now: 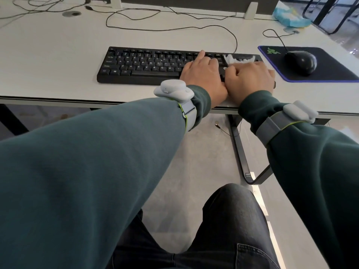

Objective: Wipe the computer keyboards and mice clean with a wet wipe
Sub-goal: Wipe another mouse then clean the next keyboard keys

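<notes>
**Surroundings.** A white desk point(58, 55) carries one black full-size computer keyboard point(151, 65) at centre. To its right lies one black mouse pad with a purple border and green logo point(330, 72), and one black corded mouse point(300, 62) sits on it. One pale blue soft pack point(289, 17) lies at the far right corner. Several thin black cables point(236, 42) loop across the far side of the desk. Two white partition feet point(250, 10) stand along the far edge. One round cable port point(71, 13) is set into the far left of the desk.

**Obstructions.** Both hands cover the right third of the keyboard, so the keys beneath them cannot be inspected. Two dark green sleeves point(97, 162) fill the near field. Each of the two wrists bears one grey strapped device point(173, 89).

**Hands.**
- The left hand point(202, 74) lies flat on the keys right of centre. Its fingers are extended toward the far rows and it grasps nothing.
- The right hand point(250, 78) sits just beside the left, and the two touch at the wrist. Its fingers are curled over one white crumpled wet wipe point(239, 60).

**Task item.** The wipe is pressed on the keyboard's far right end, its edge protruding beyond the knuckles. The mouse is well apart from both hands.
</notes>
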